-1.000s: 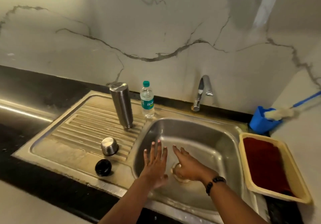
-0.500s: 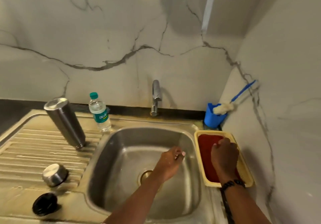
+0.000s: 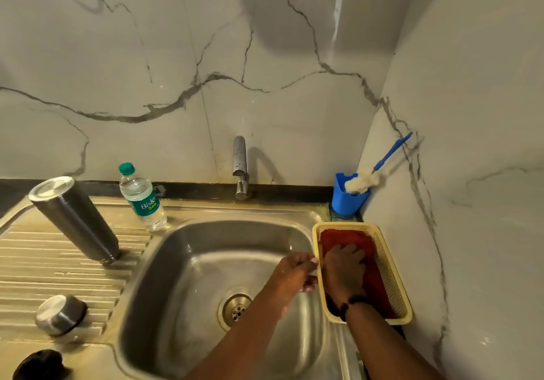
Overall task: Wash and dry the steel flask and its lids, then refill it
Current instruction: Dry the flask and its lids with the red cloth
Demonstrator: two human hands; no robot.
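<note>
Now R hand fingers flat on red cloth in basket, L hand loosely curled, empty, over sink

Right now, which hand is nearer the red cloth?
Right. The right hand rests on the red cloth inside the yellow basket; the left hand sits beside the basket, over the sink.
</note>
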